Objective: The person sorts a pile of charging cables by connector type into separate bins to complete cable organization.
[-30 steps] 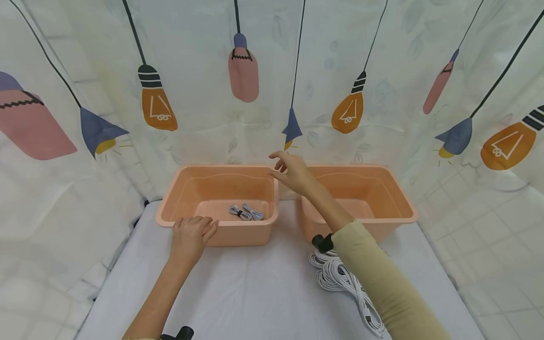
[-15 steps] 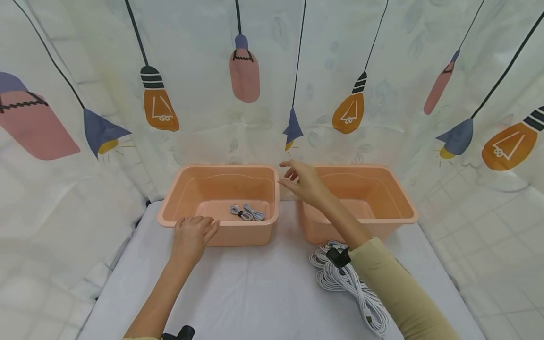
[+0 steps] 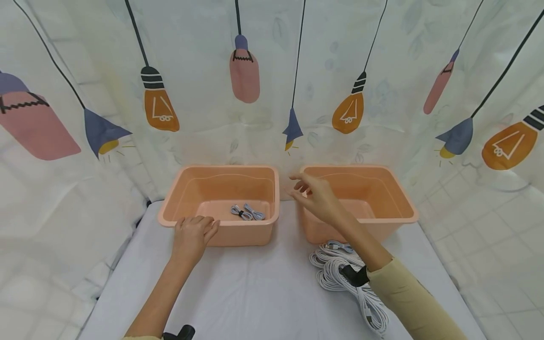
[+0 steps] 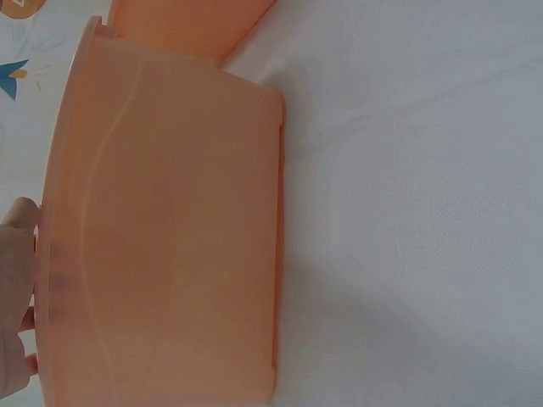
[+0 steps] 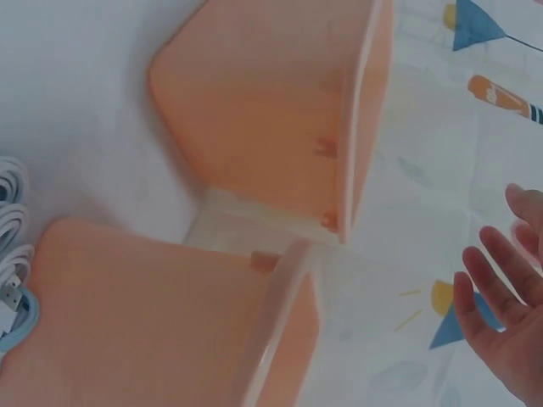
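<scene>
Two orange plastic tubs stand side by side at the back of the table. The left tub (image 3: 187,189) holds a small bundled grey cable (image 3: 247,212). My left hand (image 3: 192,236) rests on that tub's front rim (image 4: 51,254), fingers curled over the edge. My right hand (image 3: 313,194) hovers with relaxed, spread fingers (image 5: 501,305) and holds nothing, above the left corner of the right tub (image 3: 395,198). A pile of coiled white cables (image 3: 340,276) lies on the table in front of the right tub, under my right forearm.
A white cloth (image 3: 255,293) covers the table. A curtain printed with light bulbs (image 3: 348,108) hangs close behind the tubs and along both sides. A narrow gap (image 3: 288,208) separates the tubs. A blue-tipped plug (image 5: 13,314) lies among the white cables.
My right hand has drawn back and to the right, from over the left tub's right rim to the right tub's left corner. The left hand has stayed on the rim.
</scene>
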`<state>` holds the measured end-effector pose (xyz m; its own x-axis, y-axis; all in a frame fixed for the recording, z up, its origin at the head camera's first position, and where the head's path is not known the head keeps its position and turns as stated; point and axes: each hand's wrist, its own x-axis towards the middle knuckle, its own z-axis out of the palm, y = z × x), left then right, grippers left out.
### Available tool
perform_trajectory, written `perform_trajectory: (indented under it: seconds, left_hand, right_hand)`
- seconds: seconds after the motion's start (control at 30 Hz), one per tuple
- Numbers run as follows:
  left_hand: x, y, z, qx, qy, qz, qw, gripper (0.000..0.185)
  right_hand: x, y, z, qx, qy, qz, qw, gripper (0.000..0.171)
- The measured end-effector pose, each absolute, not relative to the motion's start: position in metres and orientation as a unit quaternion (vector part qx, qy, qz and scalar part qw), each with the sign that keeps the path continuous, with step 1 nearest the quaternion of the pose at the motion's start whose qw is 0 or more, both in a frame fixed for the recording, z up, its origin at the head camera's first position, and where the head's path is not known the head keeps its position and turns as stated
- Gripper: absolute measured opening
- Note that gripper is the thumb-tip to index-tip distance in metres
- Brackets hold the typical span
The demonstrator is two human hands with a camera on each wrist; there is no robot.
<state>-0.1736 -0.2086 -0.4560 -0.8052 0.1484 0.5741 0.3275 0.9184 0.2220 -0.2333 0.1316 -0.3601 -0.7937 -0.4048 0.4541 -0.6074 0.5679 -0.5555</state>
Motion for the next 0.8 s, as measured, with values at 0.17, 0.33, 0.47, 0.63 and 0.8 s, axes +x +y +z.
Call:
perform_trajectory:
  seconds: [0.17,0.33,0.47,0.63,0.8]
  left_hand:
    - [-0.173,-0.209,-0.456,-0.125,-0.939,-0.153,0.282,0.020]
    - [-0.173,-0.208,-0.455,-0.124,-0.939,-0.153,0.282,0.018]
    - [-0.172,-0.208,-0.454,-0.123,-0.940,-0.156,0.278,0.018]
    - [-0.172,-0.207,-0.454,-0.121,-0.940,-0.158,0.275,0.017]
    - [-0.172,-0.208,-0.455,-0.125,-0.936,-0.166,0.284,0.017]
  right_hand:
    - [-0.221,0.141,-0.365,0.289,-0.872,0.367,0.146,0.034]
    - [-0.208,0.153,-0.372,0.280,-0.874,0.370,0.144,0.039]
    - [-0.198,0.163,-0.382,0.278,-0.872,0.375,0.149,0.041]
    - [-0.186,0.173,-0.396,0.264,-0.873,0.383,0.146,0.040]
    - [-0.177,0.185,-0.408,0.260,-0.872,0.389,0.146,0.041]
